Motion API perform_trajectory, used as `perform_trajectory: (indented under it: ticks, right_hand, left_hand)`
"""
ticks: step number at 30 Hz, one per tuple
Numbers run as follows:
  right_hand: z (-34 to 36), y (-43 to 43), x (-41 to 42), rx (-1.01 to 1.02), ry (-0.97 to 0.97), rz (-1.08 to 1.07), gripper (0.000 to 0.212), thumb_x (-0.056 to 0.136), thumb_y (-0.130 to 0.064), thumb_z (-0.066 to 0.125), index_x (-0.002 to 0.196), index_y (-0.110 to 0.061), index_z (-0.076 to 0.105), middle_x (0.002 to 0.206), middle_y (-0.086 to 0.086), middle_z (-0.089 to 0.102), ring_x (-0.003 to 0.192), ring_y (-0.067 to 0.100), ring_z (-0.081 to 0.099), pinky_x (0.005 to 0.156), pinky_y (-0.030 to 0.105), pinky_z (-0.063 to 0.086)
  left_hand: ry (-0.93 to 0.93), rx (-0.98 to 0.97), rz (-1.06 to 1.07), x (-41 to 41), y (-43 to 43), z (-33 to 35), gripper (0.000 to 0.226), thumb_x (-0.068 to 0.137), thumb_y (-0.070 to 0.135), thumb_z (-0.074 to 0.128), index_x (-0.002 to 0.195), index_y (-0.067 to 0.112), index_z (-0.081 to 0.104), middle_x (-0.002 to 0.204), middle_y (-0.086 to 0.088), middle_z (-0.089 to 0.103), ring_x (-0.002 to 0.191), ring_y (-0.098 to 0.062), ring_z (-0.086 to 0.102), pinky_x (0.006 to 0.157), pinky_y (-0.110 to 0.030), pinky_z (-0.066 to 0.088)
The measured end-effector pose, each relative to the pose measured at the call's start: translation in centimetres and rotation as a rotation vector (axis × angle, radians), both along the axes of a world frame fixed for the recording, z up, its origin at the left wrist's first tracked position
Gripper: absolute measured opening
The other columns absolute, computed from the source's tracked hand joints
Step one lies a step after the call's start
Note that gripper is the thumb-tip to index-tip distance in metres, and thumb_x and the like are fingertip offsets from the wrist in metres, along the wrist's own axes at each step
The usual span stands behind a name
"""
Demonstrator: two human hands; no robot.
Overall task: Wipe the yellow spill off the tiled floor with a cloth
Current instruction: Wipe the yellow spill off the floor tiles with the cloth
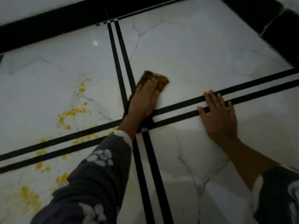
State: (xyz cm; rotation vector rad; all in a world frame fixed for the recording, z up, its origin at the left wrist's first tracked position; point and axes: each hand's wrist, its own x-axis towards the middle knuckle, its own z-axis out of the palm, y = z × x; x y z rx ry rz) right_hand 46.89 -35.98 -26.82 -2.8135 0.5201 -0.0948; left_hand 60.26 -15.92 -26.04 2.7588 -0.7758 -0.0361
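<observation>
A dark brownish cloth (159,79) lies flat on the white marble-look floor (194,54), just right of the crossing of the black tile stripes. My left hand (144,101) presses down on it, fingers together, with cloth showing beyond the fingertips and under the wrist. The yellow spill (72,112) is a scatter of drops and smears to the left, running from the middle left down to a wide smear (27,201) at the lower left. My right hand (218,113) rests flat on the floor, fingers spread across the double black stripe.
Double black stripes (123,65) cross the floor in both directions. A black border band (53,23) runs along the far side and another black edge (281,38) at the upper right. My dark flowered sleeves cover both forearms.
</observation>
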Motion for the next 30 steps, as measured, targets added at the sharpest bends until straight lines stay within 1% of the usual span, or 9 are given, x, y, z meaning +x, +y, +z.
perform_trajectory:
  ticks: [5,8,11,15,18,21,24,26,30]
  right_hand:
    - [-0.6,-0.2,-0.1,-0.012,0.014,0.018,0.055,0.098,-0.038,0.032,0.147,-0.018,0.018,0.156,0.004,0.015,0.144,0.020,0.011,0.116,0.043,0.004]
    - [0.2,1.3,-1.5,0.062,0.019,-0.019,0.053,0.099,-0.036,0.028,0.147,-0.016,0.017,0.157,0.004,0.013,0.144,0.021,0.009,0.117,0.044,0.003]
    - [1.3,5.0,-3.6,0.138,-0.053,0.011,0.051,0.099,-0.034,0.027,0.146,-0.017,0.018,0.157,0.002,0.012,0.145,0.018,0.007,0.116,0.040,0.000]
    - [1.1,9.5,-7.6,0.139,-0.056,0.128,0.051,0.099,-0.033,0.026,0.146,-0.018,0.017,0.157,0.002,0.010,0.145,0.017,0.005,0.116,0.036,-0.003]
    - [0.4,11.0,-9.5,0.111,-0.011,0.167,0.049,0.100,-0.032,0.024,0.146,-0.016,0.017,0.156,0.005,0.012,0.145,0.019,0.007,0.117,0.039,-0.001]
    - [-0.1,11.2,-10.4,0.070,0.042,0.186,0.053,0.098,-0.035,0.017,0.146,-0.015,0.015,0.156,0.007,0.012,0.145,0.022,0.008,0.116,0.041,0.002]
    - [0.6,11.4,-10.6,0.058,0.064,0.190,0.051,0.100,-0.032,0.022,0.147,-0.015,0.014,0.157,0.007,0.010,0.145,0.023,0.008,0.116,0.042,0.003]
    - [0.8,12.0,-11.3,0.051,0.100,0.188,0.053,0.099,-0.032,0.024,0.147,-0.015,0.011,0.157,0.008,0.007,0.145,0.023,0.005,0.116,0.041,0.002]
    - [0.6,14.5,-13.1,0.067,0.096,0.241,0.052,0.099,-0.032,0.026,0.147,-0.015,0.013,0.157,0.007,0.008,0.145,0.023,0.005,0.116,0.042,0.001]
  left_hand:
    - [-0.002,-0.040,0.680,-8.5,7.1,-2.1,0.056,0.099,0.034,0.025,0.146,0.005,0.019,0.154,-0.013,0.022,0.143,-0.023,0.018,0.116,-0.042,0.010]
    - [0.035,-0.061,0.369,-17.4,2.5,-1.4,0.069,0.094,0.048,0.016,0.145,0.002,0.024,0.151,-0.016,0.029,0.141,-0.025,0.026,0.115,-0.042,0.010]
    - [0.058,0.018,-0.063,-15.0,0.9,0.1,0.061,0.096,0.044,0.010,0.147,0.011,0.017,0.156,-0.005,0.018,0.144,-0.014,0.012,0.117,-0.035,0.002]
    - [0.027,0.013,0.273,-12.9,8.0,-1.1,0.048,0.101,0.027,0.026,0.147,0.012,0.022,0.155,-0.004,0.022,0.143,-0.016,0.016,0.116,-0.036,0.009]
    - [-0.034,-0.057,0.664,-21.3,11.6,-1.7,0.053,0.098,0.032,0.016,0.145,0.009,0.025,0.153,-0.008,0.026,0.142,-0.020,0.023,0.116,-0.039,0.014]
    - [-0.103,-0.048,0.404,-30.8,8.0,-1.8,0.052,0.093,0.031,0.026,0.133,0.008,0.048,0.137,-0.010,0.051,0.126,-0.022,0.050,0.107,-0.041,0.035]
    - [-0.068,0.032,0.056,-29.1,6.7,0.0,0.052,0.097,0.033,0.017,0.129,0.014,0.053,0.133,-0.003,0.056,0.125,-0.015,0.050,0.105,-0.037,0.036]
    - [-0.061,0.092,0.067,-25.0,9.4,0.9,0.050,0.097,0.031,0.021,0.132,0.011,0.050,0.137,-0.006,0.052,0.130,-0.017,0.045,0.108,-0.040,0.033]
    - [-0.158,0.075,0.454,-25.0,17.7,-1.0,0.053,0.091,0.028,0.026,0.134,0.005,0.047,0.137,-0.012,0.051,0.127,-0.025,0.049,0.104,-0.044,0.036]
